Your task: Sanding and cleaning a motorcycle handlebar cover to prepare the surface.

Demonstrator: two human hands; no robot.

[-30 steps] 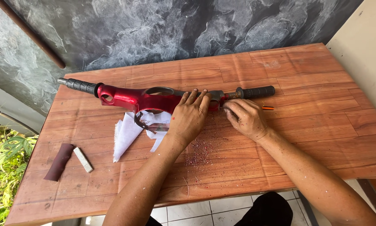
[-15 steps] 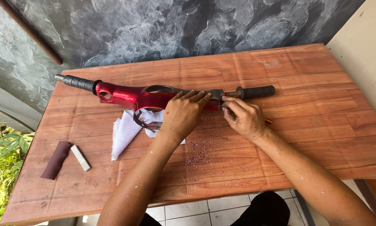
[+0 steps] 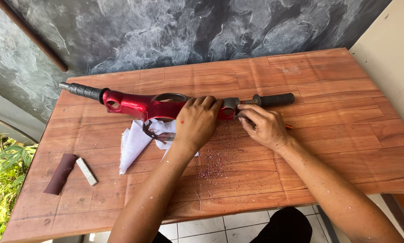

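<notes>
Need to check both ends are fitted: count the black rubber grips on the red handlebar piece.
2. One black grip is at the far left end of the red handlebar piece; the other black grip is at the right end, beyond the right hand.

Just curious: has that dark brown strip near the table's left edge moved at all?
No. The dark brown strip lies beside the small white block as before.

One head cam only, mine: looks steeply down and forward over the wooden table (image 3: 328,90), fairly near, wall at top.
</notes>
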